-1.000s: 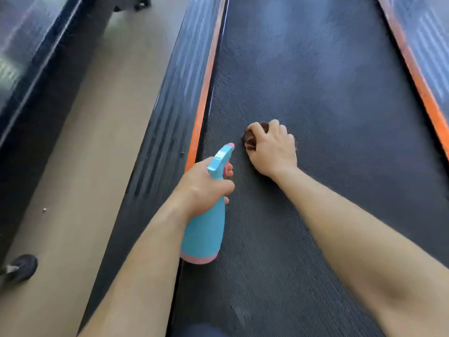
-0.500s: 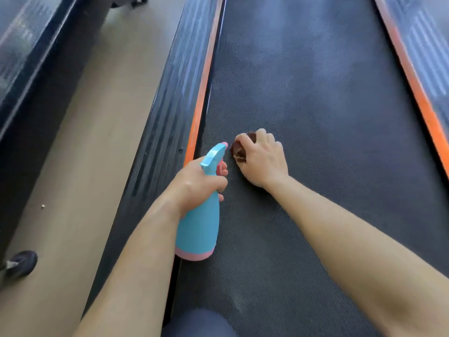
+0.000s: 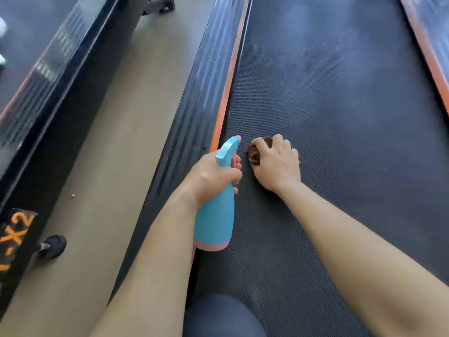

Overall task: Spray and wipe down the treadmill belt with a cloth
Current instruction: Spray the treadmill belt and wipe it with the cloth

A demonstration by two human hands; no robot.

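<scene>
Both forearms bare, no sleeves; knee point(image 3: 223, 317) at bottom edge in dark navy fabric.

Orange lettering is showing on the neighbouring machine's black frame point(image 3: 14, 242) at the left edge, reading "X2"; the rest is cut off.

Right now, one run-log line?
left hand: grip on spray bottle | right hand: presses brown cloth on belt | phase: wiping

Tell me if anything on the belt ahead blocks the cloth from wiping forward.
Nothing visible does. The right hand presses the cloth on the belt, which lies bare ahead. The spray bottle, in the left hand, sits off to its left.
</scene>
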